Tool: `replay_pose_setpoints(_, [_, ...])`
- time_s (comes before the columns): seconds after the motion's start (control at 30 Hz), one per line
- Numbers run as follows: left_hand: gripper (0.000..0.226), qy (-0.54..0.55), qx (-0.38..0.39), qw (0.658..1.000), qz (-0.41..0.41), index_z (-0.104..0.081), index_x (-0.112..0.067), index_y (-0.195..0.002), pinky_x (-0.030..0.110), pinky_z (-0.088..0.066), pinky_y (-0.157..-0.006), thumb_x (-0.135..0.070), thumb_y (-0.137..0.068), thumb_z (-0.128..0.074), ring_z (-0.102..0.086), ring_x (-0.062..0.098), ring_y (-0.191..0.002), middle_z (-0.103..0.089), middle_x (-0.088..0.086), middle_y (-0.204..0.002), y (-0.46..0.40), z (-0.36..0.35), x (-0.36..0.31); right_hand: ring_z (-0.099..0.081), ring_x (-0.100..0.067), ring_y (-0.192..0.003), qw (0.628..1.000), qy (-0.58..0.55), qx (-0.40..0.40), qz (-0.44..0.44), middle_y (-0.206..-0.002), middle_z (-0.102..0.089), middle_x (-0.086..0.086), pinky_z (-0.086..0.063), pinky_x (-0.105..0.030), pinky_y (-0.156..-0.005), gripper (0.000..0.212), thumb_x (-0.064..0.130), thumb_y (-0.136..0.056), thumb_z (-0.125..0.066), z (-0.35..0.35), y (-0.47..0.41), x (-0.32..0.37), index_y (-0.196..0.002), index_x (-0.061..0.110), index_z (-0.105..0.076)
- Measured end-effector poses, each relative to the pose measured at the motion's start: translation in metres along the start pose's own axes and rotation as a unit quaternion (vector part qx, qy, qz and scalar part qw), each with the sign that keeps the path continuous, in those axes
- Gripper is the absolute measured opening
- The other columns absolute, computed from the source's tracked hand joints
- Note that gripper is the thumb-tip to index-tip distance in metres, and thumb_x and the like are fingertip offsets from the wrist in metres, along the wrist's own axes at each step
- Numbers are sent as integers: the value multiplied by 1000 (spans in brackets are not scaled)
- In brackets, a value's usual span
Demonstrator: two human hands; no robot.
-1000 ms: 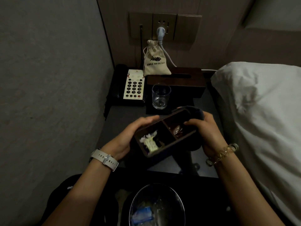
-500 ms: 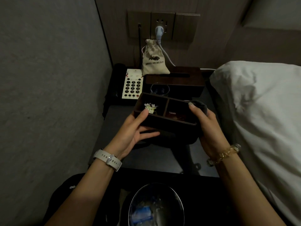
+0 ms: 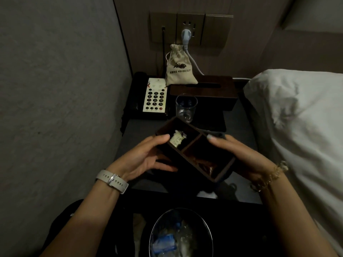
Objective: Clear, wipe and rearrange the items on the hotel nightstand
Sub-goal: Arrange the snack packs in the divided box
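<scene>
While held above the nightstand [image 3: 239, 119], just before the glass [image 3: 186, 108]: tray [image 3: 193, 151], tilted, gripped at both ends. Left hand [image 3: 146, 156] thumb over the rim, fingers beneath; right hand [image 3: 239, 154] wrapped round the other end, dark cloth [image 3: 219, 135] seemingly pinched along. Probably stiff, light wood; loose packets [image 3: 177, 140] inside likely to slide. Best kept level, grasped by the end walls.
</scene>
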State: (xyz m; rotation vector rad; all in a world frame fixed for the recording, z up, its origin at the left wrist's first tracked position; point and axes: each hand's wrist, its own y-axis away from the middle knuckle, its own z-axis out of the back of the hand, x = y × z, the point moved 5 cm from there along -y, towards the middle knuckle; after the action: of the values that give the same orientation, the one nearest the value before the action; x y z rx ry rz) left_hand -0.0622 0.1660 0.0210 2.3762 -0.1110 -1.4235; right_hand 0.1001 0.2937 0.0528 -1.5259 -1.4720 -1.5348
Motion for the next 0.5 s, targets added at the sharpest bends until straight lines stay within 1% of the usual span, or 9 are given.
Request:
replay_pose_setpoints(0.07, [52,-25,26,999,20,-54,-10,-132,49,-57,-80,-35,-88,-64,-62,35,-117,-62,18,-130,0,-8,8,-73,-9,-86,1000,12,5,-11,-94,-76,6,-55,-17,-66,19,26,-80,-68,-8,-4,-1,-91,38,-77])
replay_pose_setpoints(0.1, [51,-33,32,999,22,-55,-12,-132,50,-57,-82,-36,-88,-65,-61,34,-118,-62,17,-130,-1,-10,10,-73,-8,-80,1000,15,-7,-15,-88,-77,7,-54,-17,-62,21,24,-75,-68,-8,-6,-3,-89,37,-77])
replay_pose_setpoints(0.17, [52,-39,26,999,9,-54,-14,-134,52,-55,-85,-38,-88,-64,-61,32,-120,-61,15,-131,-3,-12,9,-73,-9,-76,999,-4,-43,-6,-85,-77,4,-54,-18,-59,31,23,-69,-68,-6,-10,-3,-99,27,-73])
replay_pose_setpoints(0.2, [54,-37,18,999,-2,-54,-15,-134,51,-55,-86,-41,-88,-62,-60,31,-121,-61,14,-132,-4,-13,7,-73,-11,-76,998,-20,-53,4,-86,-77,2,-54,-19,-59,32,21,-71,-67,-8,-13,-1,-103,21,-70])
replay_pose_setpoints(0.27, [57,-21,-9,999,-24,-52,-16,-136,48,-56,-85,-46,-88,-59,-60,27,-121,-61,11,-133,-7,-15,4,-73,-12,-76,995,-47,-83,25,-89,-76,-3,-55,-20,-60,24,13,-81,-63,-10,-17,-1,-103,15,-69])
replay_pose_setpoints(0.3, [57,-13,-27,999,-34,-51,-17,-137,46,-56,-84,-47,-89,-58,-60,25,-121,-61,10,-133,-8,-16,3,-72,-13,-77,992,-56,-107,33,-91,-75,-4,-55,-21,-61,23,10,-85,-60,-10,-20,-2,-106,14,-68])
replay_pose_setpoints(0.37, [56,-4,-56,997,-52,-49,-19,-137,41,-57,-83,-46,-89,-55,-61,21,-120,-61,7,-133,-11,-21,2,-72,-17,-84,983,-66,-163,53,-101,-74,-8,-57,-26,-65,31,8,-89,-56,-11,-23,-5,-119,14,-64])
replay_pose_setpoints(0.43, [60,5,-69,996,-57,-45,-20,-139,35,-58,-78,-43,-86,-58,-65,17,-114,-63,4,-130,-13,-25,3,-69,-24,-98,967,-80,-227,77,-116,-69,-14,-58,-36,-79,40,8,-91,-54,-10,-24,-8,-130,14,-57])
replay_pose_setpoints(0.5, [65,-11,-63,997,-49,-39,-30,-140,33,-58,-79,-41,-82,-64,-66,14,-110,-64,1,-127,-14,-32,7,-65,-29,-108,948,-99,-282,107,-121,-66,-15,-54,-45,-93,37,7,-93,-53,-10,-23,-9,-128,18,-57])
